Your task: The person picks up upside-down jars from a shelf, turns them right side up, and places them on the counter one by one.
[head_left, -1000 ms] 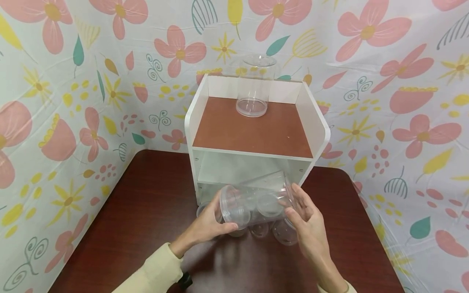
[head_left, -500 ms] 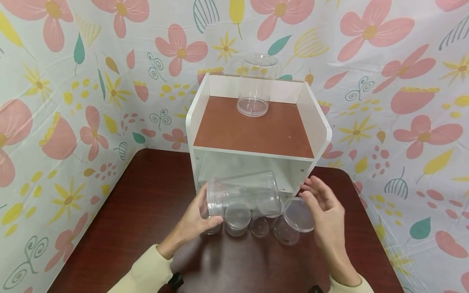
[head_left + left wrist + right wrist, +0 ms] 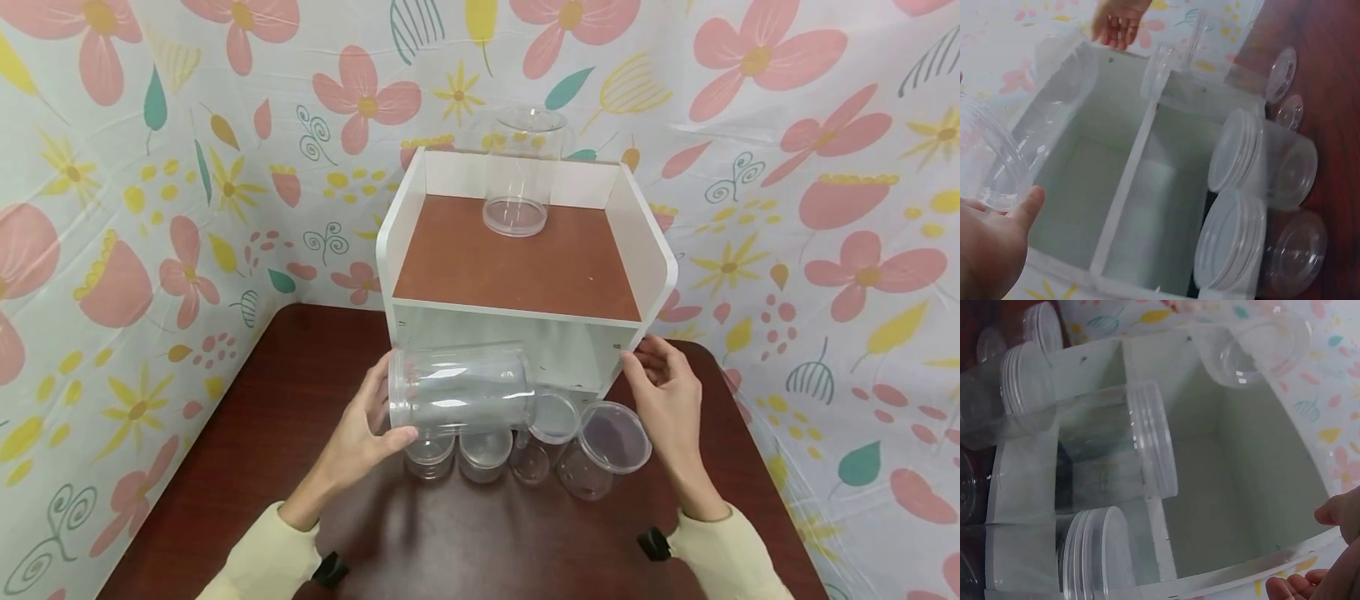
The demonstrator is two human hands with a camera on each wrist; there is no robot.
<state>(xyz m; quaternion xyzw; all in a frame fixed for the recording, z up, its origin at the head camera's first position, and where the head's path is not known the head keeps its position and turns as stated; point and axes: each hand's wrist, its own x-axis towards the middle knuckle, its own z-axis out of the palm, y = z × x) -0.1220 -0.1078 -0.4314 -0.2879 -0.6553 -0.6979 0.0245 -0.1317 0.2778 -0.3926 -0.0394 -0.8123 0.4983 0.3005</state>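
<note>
In the head view my left hand (image 3: 358,425) holds a clear plastic jar (image 3: 465,387) by its lid end, thumb below and fingers behind. The jar lies sideways in the air before the cabinet's upper compartment. In the left wrist view the thumb presses near the ridged lid (image 3: 1000,150). My right hand (image 3: 666,400) holds nothing and is beside the right side panel of the white cabinet (image 3: 648,275). The right wrist view has its thumb and fingers (image 3: 1297,587) loosely bent close to the panel's edge.
Several lidded clear jars stand in front of the cabinet, among them a large one (image 3: 611,442) at the right and a smaller one (image 3: 486,454) mid-row. Another clear jar (image 3: 517,179) stands on the cabinet's brown top. A shelf edge (image 3: 1125,181) divides the cabinet's compartments.
The right hand has let go of the jar's far end and moved right to the cabinet's side panel. The left hand has carried the jar leftward and turned it nearly level.
</note>
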